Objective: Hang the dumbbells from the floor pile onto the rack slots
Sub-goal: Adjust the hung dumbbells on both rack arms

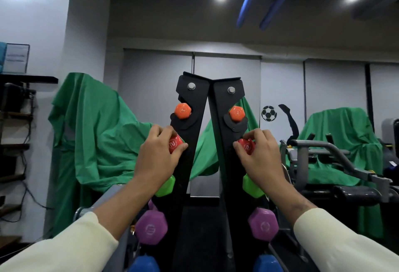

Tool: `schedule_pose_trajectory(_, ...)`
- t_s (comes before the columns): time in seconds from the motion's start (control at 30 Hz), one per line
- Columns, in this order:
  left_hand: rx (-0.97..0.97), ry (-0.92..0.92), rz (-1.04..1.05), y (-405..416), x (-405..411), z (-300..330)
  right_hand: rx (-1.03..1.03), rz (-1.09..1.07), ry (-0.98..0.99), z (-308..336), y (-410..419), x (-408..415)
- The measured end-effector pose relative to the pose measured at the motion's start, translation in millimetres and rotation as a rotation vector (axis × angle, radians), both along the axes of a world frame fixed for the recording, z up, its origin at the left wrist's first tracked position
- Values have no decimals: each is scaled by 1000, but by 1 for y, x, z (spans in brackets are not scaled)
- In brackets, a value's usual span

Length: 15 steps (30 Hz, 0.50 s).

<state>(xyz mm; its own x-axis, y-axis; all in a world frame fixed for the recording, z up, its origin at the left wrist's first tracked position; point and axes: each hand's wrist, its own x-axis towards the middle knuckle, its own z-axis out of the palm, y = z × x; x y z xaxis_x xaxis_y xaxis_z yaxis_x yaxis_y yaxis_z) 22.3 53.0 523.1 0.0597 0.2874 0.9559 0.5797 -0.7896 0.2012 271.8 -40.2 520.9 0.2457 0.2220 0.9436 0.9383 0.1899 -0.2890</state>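
Observation:
A black A-frame dumbbell rack (195, 120) stands right in front of me. Orange dumbbells hang in its top slots, one on the left (183, 111) and one on the right (236, 113). My left hand (157, 155) grips a red dumbbell (174, 145) against the left upright, just below the orange one. My right hand (261, 155) grips another red dumbbell (246, 146) at the right upright. Below my hands hang green (166, 186), purple (151, 227) and blue (144, 264) dumbbells on the left. The right side carries green (251, 187), purple (263, 224) and blue (267, 264) ones. The floor pile is out of view.
Green cloth (97, 131) covers equipment behind the rack on the left and at the right (341, 142). A grey weight bench (323, 159) stands to the right. Dark shelves (15, 120) line the left wall. A grey panel wall (280, 77) runs behind.

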Motion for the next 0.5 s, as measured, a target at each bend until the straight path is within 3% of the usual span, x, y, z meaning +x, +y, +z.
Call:
schedule_pose_trajectory(0.2,-6,15,-20,-1,-1,-9,-19,6,-31,-11,-1,2)
schedule_pose_trajectory(0.5,-181,65,-95,4,-18,-87,-66,69,46,-80,-16,20)
